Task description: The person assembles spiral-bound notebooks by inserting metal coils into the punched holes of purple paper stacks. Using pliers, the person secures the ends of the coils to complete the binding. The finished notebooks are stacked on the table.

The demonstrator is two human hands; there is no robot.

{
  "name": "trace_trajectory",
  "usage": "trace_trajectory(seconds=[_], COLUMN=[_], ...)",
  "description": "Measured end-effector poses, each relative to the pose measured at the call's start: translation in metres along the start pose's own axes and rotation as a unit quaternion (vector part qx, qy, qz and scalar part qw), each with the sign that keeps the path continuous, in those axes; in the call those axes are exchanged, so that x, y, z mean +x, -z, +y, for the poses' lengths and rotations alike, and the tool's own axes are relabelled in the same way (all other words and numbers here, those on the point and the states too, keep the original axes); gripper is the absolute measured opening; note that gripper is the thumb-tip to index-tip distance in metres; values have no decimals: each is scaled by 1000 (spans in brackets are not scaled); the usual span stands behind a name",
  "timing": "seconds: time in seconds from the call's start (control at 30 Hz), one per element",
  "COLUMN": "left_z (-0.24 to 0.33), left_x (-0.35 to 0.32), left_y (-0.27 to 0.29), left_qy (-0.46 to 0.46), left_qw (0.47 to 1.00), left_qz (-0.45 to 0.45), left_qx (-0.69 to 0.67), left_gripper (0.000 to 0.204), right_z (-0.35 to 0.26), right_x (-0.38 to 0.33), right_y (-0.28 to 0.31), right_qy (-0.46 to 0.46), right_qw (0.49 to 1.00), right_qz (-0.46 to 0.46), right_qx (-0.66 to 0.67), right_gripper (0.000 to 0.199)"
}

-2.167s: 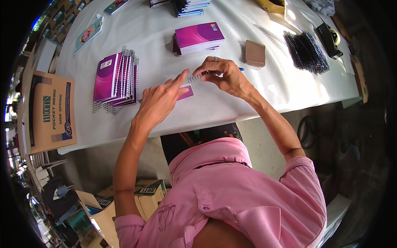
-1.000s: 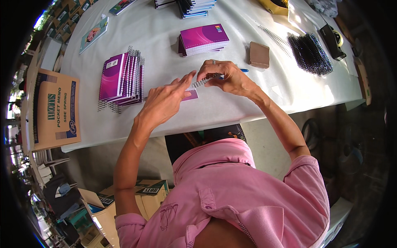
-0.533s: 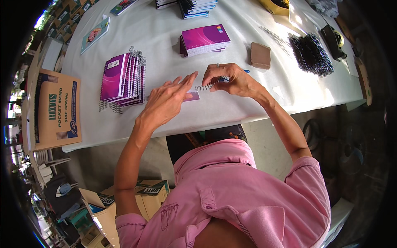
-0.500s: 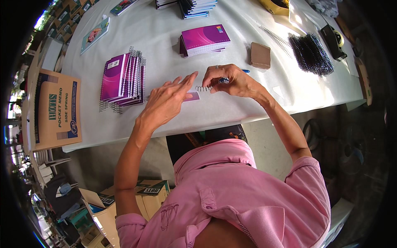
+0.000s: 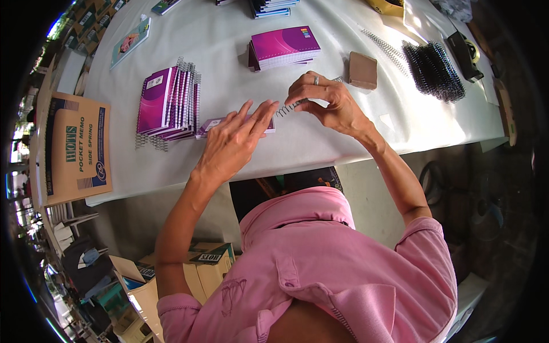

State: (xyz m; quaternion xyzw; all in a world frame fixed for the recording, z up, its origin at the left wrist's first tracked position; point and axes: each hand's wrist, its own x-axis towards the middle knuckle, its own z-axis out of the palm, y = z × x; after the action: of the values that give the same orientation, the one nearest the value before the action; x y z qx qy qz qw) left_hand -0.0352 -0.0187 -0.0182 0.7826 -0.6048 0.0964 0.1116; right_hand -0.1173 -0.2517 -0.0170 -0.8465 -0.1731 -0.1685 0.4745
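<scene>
On the tabletop, purple notebook flat under left hand, long axis left to right; left fingers outstretched, slightly apart. Right hand's fingers pinch wire coil, near end just off notebook's right end, slanting up-right. Left hand nearer notebook. Versus earlier: coil tilted steeper, more notebook showing.

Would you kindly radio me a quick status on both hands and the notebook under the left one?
Left hand spread over purple notebook. Right hand pinching wire coil. Brown block nearby, apart from right hand, not visibly blocking.
</scene>
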Motion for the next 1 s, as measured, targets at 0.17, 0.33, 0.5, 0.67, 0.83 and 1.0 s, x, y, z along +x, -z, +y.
trace_trajectory(seconds=[0.17,0.33,0.5,0.67,0.83,1.0], left_z=[3,4,-2,-6,-13,-13], left_x=[-3,-3,-5,6,17,21], left_y=[-2,-1,-8,2,8,9], left_qy=[-22,-11,8,64,102,156], left_qw=[999,999,1000,992,978,965], left_qz=[35,40,-6,-77,-148,-171], left_qx=[33,13,-27,-82,-111,-125], left_gripper=[57,62,57,55,57,65], right_z=[1,-2,5,5,9,13], right_x=[-7,-5,0,14,19,10], right_y=[-14,-16,-13,-1,2,-2], right_qy=[-2,-1,13,-20,-21,-56], right_qw=[1000,999,998,992,991,989], right_qz=[0,-18,-60,-110,-126,-133], right_qx=[25,34,16,59,28,-43], right_gripper=[28,25,25,26,26,23])
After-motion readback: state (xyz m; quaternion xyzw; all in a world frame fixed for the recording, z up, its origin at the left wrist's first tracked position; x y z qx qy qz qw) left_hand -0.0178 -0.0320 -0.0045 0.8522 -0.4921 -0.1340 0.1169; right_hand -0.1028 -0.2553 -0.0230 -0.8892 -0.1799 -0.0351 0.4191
